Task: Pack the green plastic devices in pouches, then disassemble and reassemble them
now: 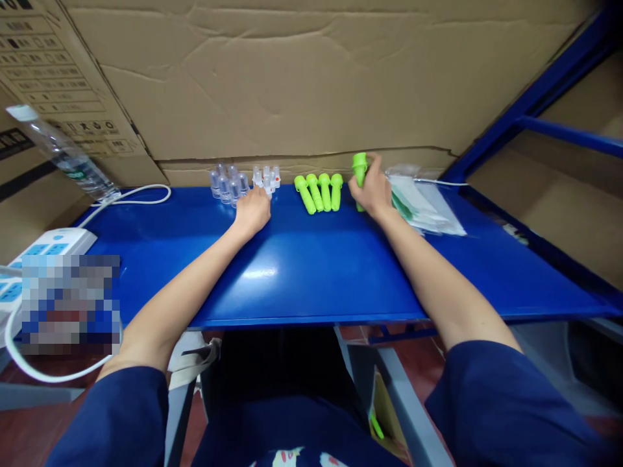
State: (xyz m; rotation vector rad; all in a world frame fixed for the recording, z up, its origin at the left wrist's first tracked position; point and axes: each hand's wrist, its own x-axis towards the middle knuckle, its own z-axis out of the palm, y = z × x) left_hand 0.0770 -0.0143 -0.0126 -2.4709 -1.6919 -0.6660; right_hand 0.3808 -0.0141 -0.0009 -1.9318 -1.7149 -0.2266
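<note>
Several bright green flashlight-shaped pieces [325, 192] lie side by side near the back of the blue table. Just right of them, my right hand [374, 188] is wrapped round another green piece [359, 170], held upright. My left hand [254, 209] is closed at the small clear caps [267, 176], some with red dots; what its fingers pinch, if anything, is too hidden to make out. Beside it on the left stand several larger clear cups [227, 183]. Clear plastic bags [428, 204] lie flat to the right of my right hand.
A cardboard wall [292, 78] rises behind the blue table [292, 272]. At the left are a tilted plastic bottle [73, 159], a white power strip [63, 243], white cables and a blurred-out patch. A blue metal frame [564, 133] stands at the right.
</note>
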